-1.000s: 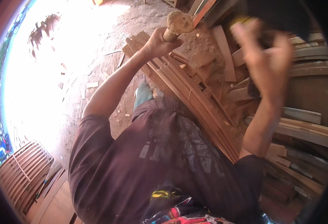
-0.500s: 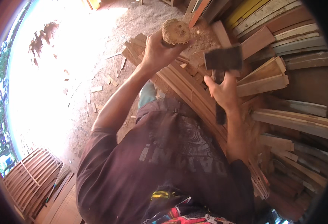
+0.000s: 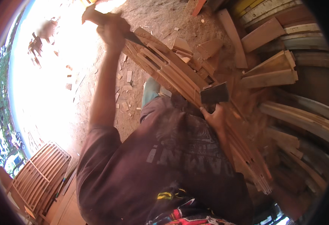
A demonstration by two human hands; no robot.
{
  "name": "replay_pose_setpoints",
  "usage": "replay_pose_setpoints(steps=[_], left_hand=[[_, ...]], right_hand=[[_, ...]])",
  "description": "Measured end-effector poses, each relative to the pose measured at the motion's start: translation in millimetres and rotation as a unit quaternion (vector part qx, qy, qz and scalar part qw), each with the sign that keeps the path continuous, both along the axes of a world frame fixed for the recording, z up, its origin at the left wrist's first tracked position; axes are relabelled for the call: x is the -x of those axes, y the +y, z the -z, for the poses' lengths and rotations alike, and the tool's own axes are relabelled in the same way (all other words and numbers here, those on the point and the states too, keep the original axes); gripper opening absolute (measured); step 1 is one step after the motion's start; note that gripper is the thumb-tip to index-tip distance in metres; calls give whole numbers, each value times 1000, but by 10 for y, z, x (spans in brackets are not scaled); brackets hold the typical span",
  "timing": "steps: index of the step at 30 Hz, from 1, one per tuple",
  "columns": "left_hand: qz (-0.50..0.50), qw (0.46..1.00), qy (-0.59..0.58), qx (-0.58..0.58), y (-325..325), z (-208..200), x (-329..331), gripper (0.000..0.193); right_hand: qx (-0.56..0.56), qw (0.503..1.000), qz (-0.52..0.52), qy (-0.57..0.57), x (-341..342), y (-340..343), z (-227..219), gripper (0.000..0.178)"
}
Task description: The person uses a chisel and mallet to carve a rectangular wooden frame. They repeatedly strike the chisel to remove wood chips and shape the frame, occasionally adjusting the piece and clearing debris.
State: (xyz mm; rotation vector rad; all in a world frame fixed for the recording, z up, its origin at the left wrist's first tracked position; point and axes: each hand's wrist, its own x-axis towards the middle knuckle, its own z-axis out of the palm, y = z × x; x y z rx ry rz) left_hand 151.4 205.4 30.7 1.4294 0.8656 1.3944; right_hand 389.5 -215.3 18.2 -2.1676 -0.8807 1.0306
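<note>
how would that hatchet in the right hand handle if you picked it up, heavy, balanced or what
The hatchet probably feels top-heavy: a broad dark metal head sits above the right hand. It looks rigid, not floppy. Laid on the stacked wooden slats, it would likely lie flat rather than roll.

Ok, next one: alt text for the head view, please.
A person in a dark T-shirt grips a hatchet in the right hand over a stack of wooden slats, while the raised left hand holds a piece of wood. Planks and wood chips lie around.

Dull metal hatchet head (image 3: 214,93), rough wooden slats (image 3: 172,73)
</note>
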Motion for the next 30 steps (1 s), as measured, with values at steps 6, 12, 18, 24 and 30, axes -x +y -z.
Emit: replay_pose_setpoints(steps=[6,12,18,24,30], left_hand=[[64,991,-108,48,22,-217,-41,32],[-19,997,51,-61,-189,-301,-274,27],[-25,939,-177,294,792,400,269,27],[79,929,-210,296,225,-130,-145,30],[40,928,-217,299,570,477,202,31]], right_hand=[[1,1000,-29,8,-46,100,-33,40],[65,998,5,26,-26,100,-76,40],[59,998,4,36,-17,146,-157,37],[74,996,33,36,-15,172,-161,37],[45,999,0,5,-52,180,-207,38]])
